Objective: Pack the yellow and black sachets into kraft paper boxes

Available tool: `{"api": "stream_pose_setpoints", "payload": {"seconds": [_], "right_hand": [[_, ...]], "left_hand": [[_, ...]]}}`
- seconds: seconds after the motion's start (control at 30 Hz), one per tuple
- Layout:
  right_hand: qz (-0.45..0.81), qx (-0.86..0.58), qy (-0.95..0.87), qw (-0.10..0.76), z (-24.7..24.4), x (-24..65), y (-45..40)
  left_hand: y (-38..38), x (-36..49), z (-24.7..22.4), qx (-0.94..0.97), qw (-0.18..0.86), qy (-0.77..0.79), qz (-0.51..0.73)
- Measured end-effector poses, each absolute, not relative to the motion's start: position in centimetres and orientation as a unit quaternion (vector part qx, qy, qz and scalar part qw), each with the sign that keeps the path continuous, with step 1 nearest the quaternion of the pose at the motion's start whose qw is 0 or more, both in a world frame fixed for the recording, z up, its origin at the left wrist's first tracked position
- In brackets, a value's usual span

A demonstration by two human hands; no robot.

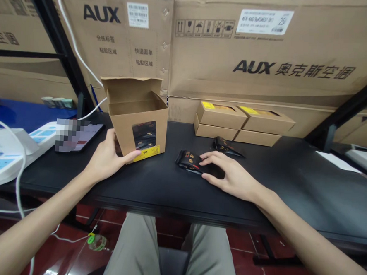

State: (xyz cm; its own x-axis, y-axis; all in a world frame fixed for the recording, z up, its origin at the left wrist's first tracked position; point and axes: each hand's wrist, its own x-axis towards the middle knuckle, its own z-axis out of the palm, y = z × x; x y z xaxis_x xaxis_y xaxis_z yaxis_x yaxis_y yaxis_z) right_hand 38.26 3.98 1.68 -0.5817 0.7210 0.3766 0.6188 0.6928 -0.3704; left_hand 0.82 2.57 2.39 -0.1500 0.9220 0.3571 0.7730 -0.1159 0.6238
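An upright brown cardboard box (118, 129) with its lid flap raised stands on the black table. Black packets (144, 135) show through its front window, above a yellow label. My left hand (109, 156) grips its lower left corner, thumb in front and the other fingers partly hidden at the side. To the right, a black packet (186, 159) with gold lettering lies flat on the table. The curved fingers and thumb of my right hand (228, 171) close around that packet's right end. Just behind it lies another black packet (225, 146).
Small brown boxes (216, 114) are stacked at the back, right of centre. Large AUX cartons (261, 84) line the rear. On the left are a white power strip (43, 135), a white cable (20, 185) and a partly blurred phone-like device (90, 134). White paper (337, 161) lies right.
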Motion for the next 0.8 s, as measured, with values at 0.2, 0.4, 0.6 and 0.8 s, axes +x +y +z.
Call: {"api": "stream_pose_setpoints", "payload": {"seconds": [0.2, 0.4, 0.6, 0.8], "right_hand": [[0.082, -0.453, -0.857, 0.233, 1.1, 38.1, 7.2], [0.033, -0.528, -0.813, 0.242, 0.9, 37.9, 9.1], [0.116, -0.53, -0.744, 0.39, 1.3, 38.1, 7.4], [0.384, -0.481, -0.55, 0.565, 2.4, 38.0, 7.7]], "left_hand": [[2.7, 0.8, 2.4, 0.647, 0.098, 0.657, 0.375], [2.6, 0.7, 2.4, 0.645, 0.104, 0.659, 0.373], [2.6, 0.6, 2.2, 0.644, 0.1, 0.656, 0.38], [2.5, 0.9, 2.6, 0.64, 0.108, 0.661, 0.377]]}}
